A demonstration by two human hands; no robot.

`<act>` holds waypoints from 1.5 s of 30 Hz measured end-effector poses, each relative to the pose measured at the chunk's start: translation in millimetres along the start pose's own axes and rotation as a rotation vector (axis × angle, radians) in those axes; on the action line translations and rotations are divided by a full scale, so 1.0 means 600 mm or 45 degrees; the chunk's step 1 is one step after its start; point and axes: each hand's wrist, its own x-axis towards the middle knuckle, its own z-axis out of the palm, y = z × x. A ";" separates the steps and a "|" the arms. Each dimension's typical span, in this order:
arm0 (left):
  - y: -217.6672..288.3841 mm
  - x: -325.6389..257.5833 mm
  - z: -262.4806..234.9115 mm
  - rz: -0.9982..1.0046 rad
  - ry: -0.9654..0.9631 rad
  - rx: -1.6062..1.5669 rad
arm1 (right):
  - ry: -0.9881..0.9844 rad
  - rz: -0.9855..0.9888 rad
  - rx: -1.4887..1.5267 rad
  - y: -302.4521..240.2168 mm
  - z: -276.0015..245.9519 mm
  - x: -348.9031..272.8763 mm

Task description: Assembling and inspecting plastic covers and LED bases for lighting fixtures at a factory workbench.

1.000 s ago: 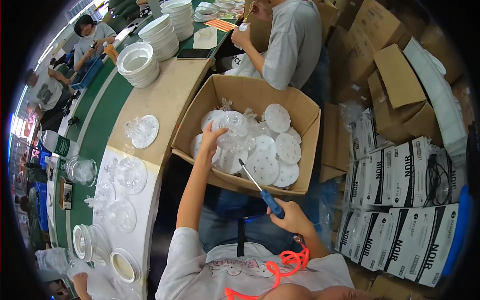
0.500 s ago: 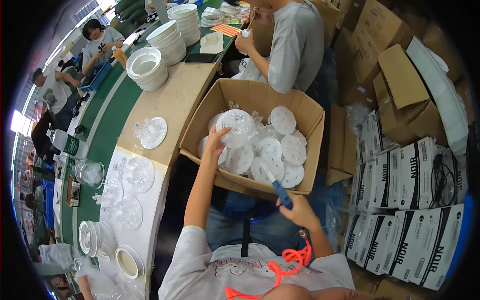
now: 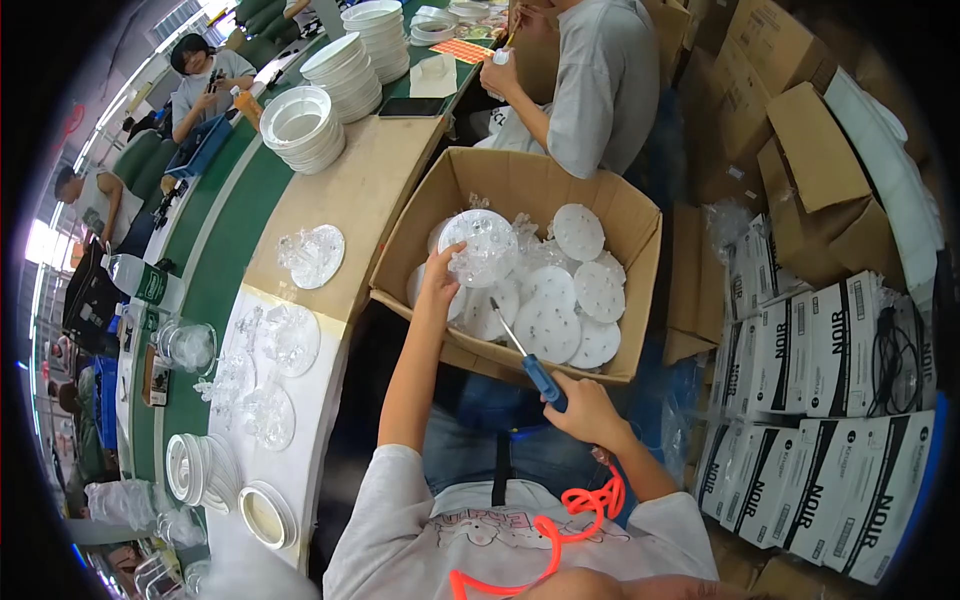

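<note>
My left hand [image 3: 438, 285] reaches into an open cardboard box [image 3: 640, 300] and grips a round white disc wrapped in clear plastic [image 3: 478, 240], lifted above the pile. Several more white perforated discs [image 3: 560, 320] lie in the box. My right hand [image 3: 585, 410] holds a blue-handled screwdriver [image 3: 528, 360] with its shaft pointing up and left over the box's near edge. An orange coiled cord [image 3: 560, 530] hangs near my chest.
A curved workbench [image 3: 340, 210] on the left carries clear plastic parts [image 3: 270, 340], stacks of white rings [image 3: 305, 125] and a phone [image 3: 412, 107]. A person in grey [image 3: 600, 80] stands beyond the box. Cardboard boxes and white cartons [image 3: 830, 400] fill the right side.
My left hand has closed on a wrapped disc and raised it from the pile. My right hand with the screwdriver has drifted slightly right and stayed near the box's front edge.
</note>
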 end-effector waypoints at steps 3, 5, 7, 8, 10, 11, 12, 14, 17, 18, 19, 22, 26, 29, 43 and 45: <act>-0.005 0.006 -0.005 0.044 0.053 -0.063 | -0.113 -0.064 -0.050 -0.012 -0.003 -0.007; -0.004 0.008 -0.002 0.051 0.033 -0.161 | 0.003 0.080 -0.070 -0.005 -0.009 0.000; -0.004 0.011 -0.001 0.063 0.037 -0.116 | 0.082 0.012 0.025 0.007 -0.015 0.002; -0.004 0.006 -0.002 0.073 0.053 -0.069 | 0.050 -0.052 0.045 0.011 -0.011 -0.006; -0.002 0.005 -0.001 0.056 0.024 -0.043 | 0.005 -0.011 0.080 0.009 -0.016 -0.009; -0.002 0.002 -0.002 0.030 -0.008 -0.062 | 0.080 0.010 0.070 0.022 -0.011 -0.007; 0.001 -0.004 -0.010 0.055 -0.007 -0.035 | 0.144 0.015 0.066 0.030 -0.004 -0.003; 0.000 -0.003 -0.001 0.086 0.004 0.024 | 0.024 -0.024 0.091 0.026 0.000 -0.018; 0.002 -0.007 0.009 0.078 0.029 0.083 | 0.147 0.093 0.157 0.020 -0.009 -0.024; 0.001 -0.005 0.011 0.084 0.011 0.082 | 0.113 0.074 0.067 0.022 -0.002 -0.023; -0.002 -0.006 0.009 0.109 0.007 0.120 | 0.015 0.027 0.043 0.020 0.008 -0.026; -0.002 -0.005 0.004 0.167 0.031 0.225 | 0.045 0.015 0.096 0.003 -0.001 -0.015; -0.006 -0.012 0.017 0.259 0.060 0.421 | -0.051 -0.019 0.101 -0.012 -0.018 -0.013; -0.003 -0.014 0.016 0.359 -0.035 0.508 | 0.068 0.008 0.127 0.006 -0.024 -0.004; 0.014 -0.028 0.032 0.375 -0.111 0.616 | -0.004 0.171 0.376 0.021 -0.047 -0.034; 0.014 -0.027 0.029 0.421 -0.119 0.587 | -0.019 0.132 0.355 0.014 -0.044 -0.034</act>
